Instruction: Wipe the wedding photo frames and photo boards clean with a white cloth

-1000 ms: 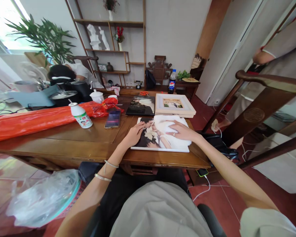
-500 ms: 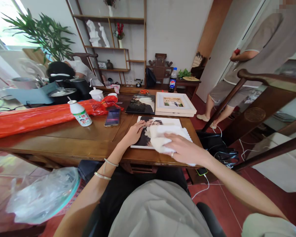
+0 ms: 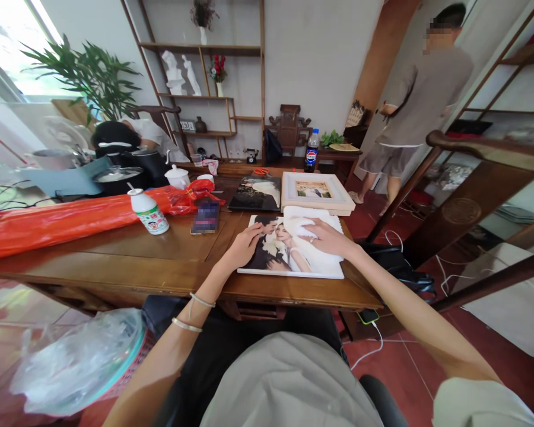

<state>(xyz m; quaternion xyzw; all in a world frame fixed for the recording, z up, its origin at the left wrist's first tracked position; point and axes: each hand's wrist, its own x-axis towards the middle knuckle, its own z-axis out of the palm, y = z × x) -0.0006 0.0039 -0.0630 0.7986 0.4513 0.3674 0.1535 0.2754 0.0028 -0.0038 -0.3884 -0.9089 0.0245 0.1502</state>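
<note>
A photo panel [image 3: 276,261] showing a couple lies flat on the wooden table [image 3: 187,252] before me. My left hand [image 3: 244,244] rests with outstretched fingers on its left edge, steadying nothing else. Under my right hand [image 3: 327,238] is a white cloth [image 3: 300,220], gripped and pressed against the panel's upper right. The cloth hides that corner of the picture. Just behind the panel are a dark photo panel [image 3: 254,194] and a white framed picture [image 3: 315,188] in a pale box.
To the left are a phone [image 3: 205,217], a white bottle [image 3: 149,212] and red plastic wrapping [image 3: 71,216]. A cola bottle [image 3: 311,151] stands at the back. A wooden chair [image 3: 471,201] is at right; a person [image 3: 409,107] stands beyond it. A bag-lined basket [image 3: 84,356] sits lower left.
My right hand has moved the cloth up and away from me across the panel, uncovering the couple's picture. My left hand stays at the left edge. The standing person has stepped farther off.
</note>
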